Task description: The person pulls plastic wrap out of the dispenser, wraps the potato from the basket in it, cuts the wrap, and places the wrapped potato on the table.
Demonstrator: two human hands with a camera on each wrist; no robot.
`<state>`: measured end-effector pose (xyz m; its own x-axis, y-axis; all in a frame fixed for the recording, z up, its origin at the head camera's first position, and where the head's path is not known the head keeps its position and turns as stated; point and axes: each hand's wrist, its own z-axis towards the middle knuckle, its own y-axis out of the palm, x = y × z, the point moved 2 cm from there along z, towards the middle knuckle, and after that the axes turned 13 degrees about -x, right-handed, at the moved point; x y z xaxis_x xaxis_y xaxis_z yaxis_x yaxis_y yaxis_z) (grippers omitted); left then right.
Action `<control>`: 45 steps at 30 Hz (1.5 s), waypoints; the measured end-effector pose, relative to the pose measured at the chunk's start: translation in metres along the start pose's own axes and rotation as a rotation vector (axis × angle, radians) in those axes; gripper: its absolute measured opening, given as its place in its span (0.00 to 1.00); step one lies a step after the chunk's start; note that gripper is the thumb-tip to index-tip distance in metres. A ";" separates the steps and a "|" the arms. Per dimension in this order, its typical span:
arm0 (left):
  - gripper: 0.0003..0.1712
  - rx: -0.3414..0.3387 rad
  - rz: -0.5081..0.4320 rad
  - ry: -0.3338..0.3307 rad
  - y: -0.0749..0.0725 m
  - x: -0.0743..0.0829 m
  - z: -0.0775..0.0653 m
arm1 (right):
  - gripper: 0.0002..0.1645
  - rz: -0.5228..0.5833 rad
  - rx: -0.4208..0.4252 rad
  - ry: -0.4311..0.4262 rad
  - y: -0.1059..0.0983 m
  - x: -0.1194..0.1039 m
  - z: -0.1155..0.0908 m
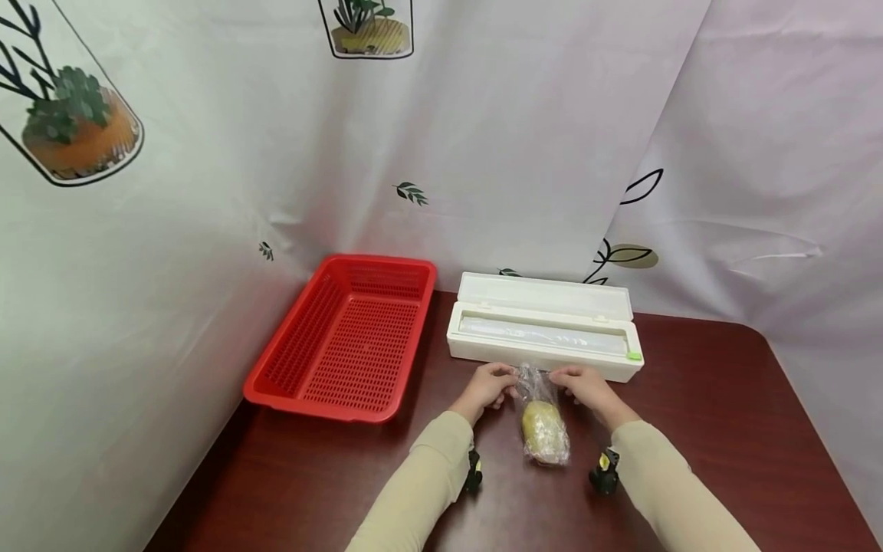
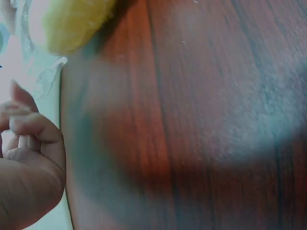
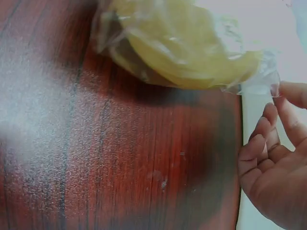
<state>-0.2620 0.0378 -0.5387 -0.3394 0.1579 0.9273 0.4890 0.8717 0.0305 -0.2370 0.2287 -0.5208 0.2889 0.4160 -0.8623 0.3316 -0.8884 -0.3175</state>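
Note:
A yellow oval fruit or vegetable [image 1: 545, 431], its kind unclear, lies inside clear plastic wrap [image 1: 533, 386] on the table. My left hand [image 1: 491, 386] pinches the left corner of the wrap's far end. On the opposite corner, my right hand [image 1: 586, 389] pinches the film between thumb and forefinger, and the right wrist view shows its other fingers [image 3: 254, 153] loosely curled. The wrapped yellow piece [image 2: 72, 24] sits at the upper left of the left wrist view. Just beyond both hands stands a white cling film dispenser [image 1: 541, 357], lid raised, with a film roll [image 1: 545, 335] inside.
To the left stands a red perforated plastic basket [image 1: 359, 353]. A green slider [image 1: 634, 356] sits at the dispenser's right end. The dark red wooden table [image 1: 717, 429] meets a printed white curtain [image 1: 510, 153] at the back and left.

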 end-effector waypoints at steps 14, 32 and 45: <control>0.14 -0.194 0.073 0.102 0.000 0.011 -0.007 | 0.31 0.129 -0.100 -0.126 -0.010 -0.002 -0.010; 0.41 -0.060 0.451 0.061 0.015 -0.004 -0.046 | 0.22 -0.028 0.013 -0.130 -0.006 -0.015 -0.010; 0.49 -0.159 0.265 0.073 0.032 -0.021 -0.043 | 0.19 0.003 -0.013 -0.224 -0.004 -0.019 -0.020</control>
<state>-0.2047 0.0429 -0.5409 -0.1274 0.3309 0.9350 0.6740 0.7205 -0.1631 -0.2263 0.2280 -0.4954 0.0841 0.3587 -0.9297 0.3434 -0.8862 -0.3109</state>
